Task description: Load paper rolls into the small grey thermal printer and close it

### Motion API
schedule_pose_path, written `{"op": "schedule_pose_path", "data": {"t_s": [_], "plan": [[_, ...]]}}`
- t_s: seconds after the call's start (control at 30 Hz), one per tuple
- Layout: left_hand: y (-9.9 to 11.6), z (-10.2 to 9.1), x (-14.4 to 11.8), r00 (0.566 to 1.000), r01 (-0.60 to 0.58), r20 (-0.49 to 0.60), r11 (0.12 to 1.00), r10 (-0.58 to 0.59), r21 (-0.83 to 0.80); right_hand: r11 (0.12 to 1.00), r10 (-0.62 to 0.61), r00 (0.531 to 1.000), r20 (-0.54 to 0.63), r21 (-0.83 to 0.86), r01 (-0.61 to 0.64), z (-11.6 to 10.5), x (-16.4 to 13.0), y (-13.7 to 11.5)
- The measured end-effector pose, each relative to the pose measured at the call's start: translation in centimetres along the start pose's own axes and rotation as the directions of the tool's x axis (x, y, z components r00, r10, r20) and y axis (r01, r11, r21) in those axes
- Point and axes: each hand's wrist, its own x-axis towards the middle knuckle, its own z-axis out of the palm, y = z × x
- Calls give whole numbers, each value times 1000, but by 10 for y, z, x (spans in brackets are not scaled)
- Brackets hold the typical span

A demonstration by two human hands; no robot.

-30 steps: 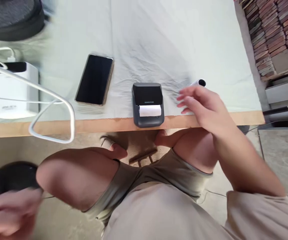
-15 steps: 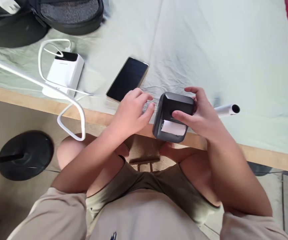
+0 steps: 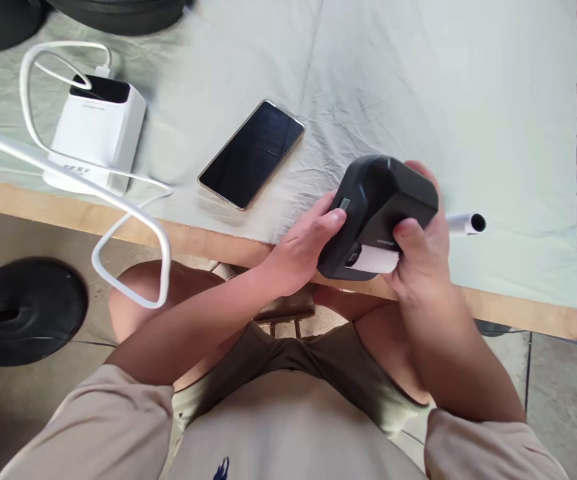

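Note:
Both hands hold a small black portable label printer (image 3: 385, 200) above the table's front edge, tilted up at its left side. A curl of white paper (image 3: 375, 259) sticks out of its slot. My left hand (image 3: 305, 247) grips the left side, its thumb pressed by a small grey catch or button; its other fingers are partly hidden beneath. My right hand (image 3: 423, 250) is wrapped round the right side, thumb on the front face and fingers behind. A smartphone (image 3: 252, 155) with a dark screen lies flat on the cloth, left of the printer.
A white power bank (image 3: 95, 130) with a looped white cable stands at the left. A thick white bent rod (image 3: 155, 267) juts over the edge there. Right of my hand lies a white hollow tube (image 3: 465, 224). A round black base (image 3: 28, 310) is on the floor.
My left hand has moved right and taken hold of the printer's left side. The printer has been raised and tilted, and my right thumb has shifted. The view has moved slightly.

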Motion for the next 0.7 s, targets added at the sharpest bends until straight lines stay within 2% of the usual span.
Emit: {"op": "schedule_pose_path", "data": {"t_s": [0.2,0.37,0.47,0.6,0.7], "plan": [[11,11,1,988,67,-128,992,-81,-109,953,-120,980,158,-259,159,-14,-4,5],[19,11,5,968,103,-212,984,-132,-146,916,-133,939,316,-324,239,-19,-2,1],[21,10,6,957,141,-226,972,-182,-186,885,-123,931,345,-387,260,-23,-3,-2],[21,6,6,955,193,-182,957,-233,-214,840,-154,921,359,-444,313,-27,-2,-12],[19,3,5,963,216,-127,963,-238,-163,773,-306,922,237,-503,386,-21,6,-24]]}}
